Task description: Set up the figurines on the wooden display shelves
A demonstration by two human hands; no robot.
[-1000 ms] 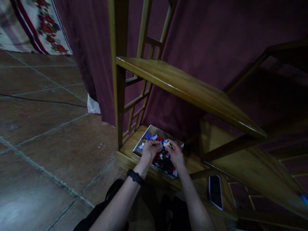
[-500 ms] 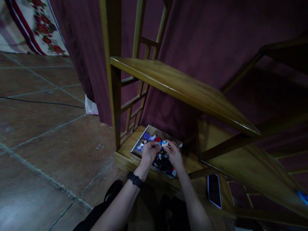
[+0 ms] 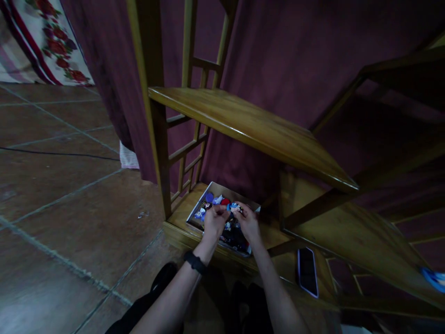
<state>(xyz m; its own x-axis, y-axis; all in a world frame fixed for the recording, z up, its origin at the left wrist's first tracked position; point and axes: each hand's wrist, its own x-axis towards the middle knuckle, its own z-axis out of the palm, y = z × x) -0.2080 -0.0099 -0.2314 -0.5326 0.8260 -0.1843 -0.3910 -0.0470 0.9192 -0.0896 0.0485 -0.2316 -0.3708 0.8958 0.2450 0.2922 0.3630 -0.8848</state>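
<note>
Both hands meet over a shallow open box (image 3: 239, 194) on the low wooden shelf. Between them is a small blue and white toy figure (image 3: 235, 206). My right hand (image 3: 249, 223) pinches it from the right, and my left hand (image 3: 213, 223) has its fingers closed at its blue left end. Inside the box lie several small coloured pieces, among them a round purple one (image 3: 209, 197), a red one (image 3: 225, 201) and a blue-white one (image 3: 200, 213). Dark pieces fill the front right of the box, partly hidden by my hands.
A wooden shelf board (image 3: 250, 120) juts out above the box, with an upright post (image 3: 153, 130) at its left. A phone (image 3: 308, 271) lies on wood at the right. A blue item (image 3: 433, 278) rests at the far right. A dark curtain (image 3: 271, 60) hangs behind.
The view has shifted slightly, so the shelf sits a little further left. Both hands stay over the box on the toy figure, with only slight finger movement.
</note>
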